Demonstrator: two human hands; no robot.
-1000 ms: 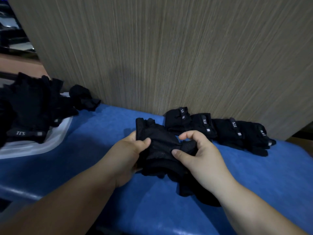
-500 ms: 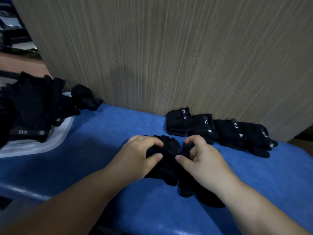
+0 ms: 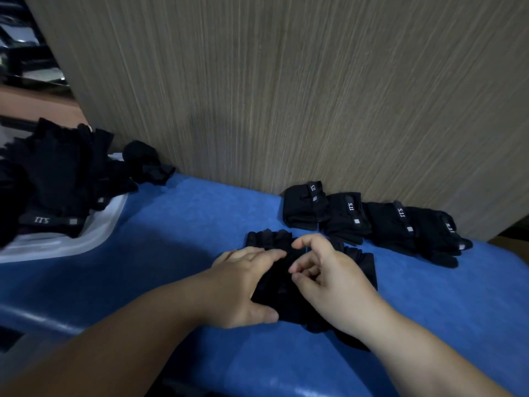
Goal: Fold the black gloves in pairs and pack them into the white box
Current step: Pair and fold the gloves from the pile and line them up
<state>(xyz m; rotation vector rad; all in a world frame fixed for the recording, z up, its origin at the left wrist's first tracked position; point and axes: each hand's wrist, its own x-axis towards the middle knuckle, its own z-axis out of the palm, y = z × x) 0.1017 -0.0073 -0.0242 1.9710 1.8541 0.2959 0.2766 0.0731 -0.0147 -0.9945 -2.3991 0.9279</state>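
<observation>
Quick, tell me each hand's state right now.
Left hand: open, fingers straight, pressing down on the black gloves.
Right hand: fingers curled over the same gloves; whether they pinch fabric cannot be told.

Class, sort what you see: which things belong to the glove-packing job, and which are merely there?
Job: left hand, right hand, gloves under them, folded gloves, white box, glove pile.
Merely there: blue tabletop, wood-grain panel.

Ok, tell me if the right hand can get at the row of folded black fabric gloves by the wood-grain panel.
Probably yes: the right hand is close in front of the row of folded black gloves, and nothing stands between them.
</observation>
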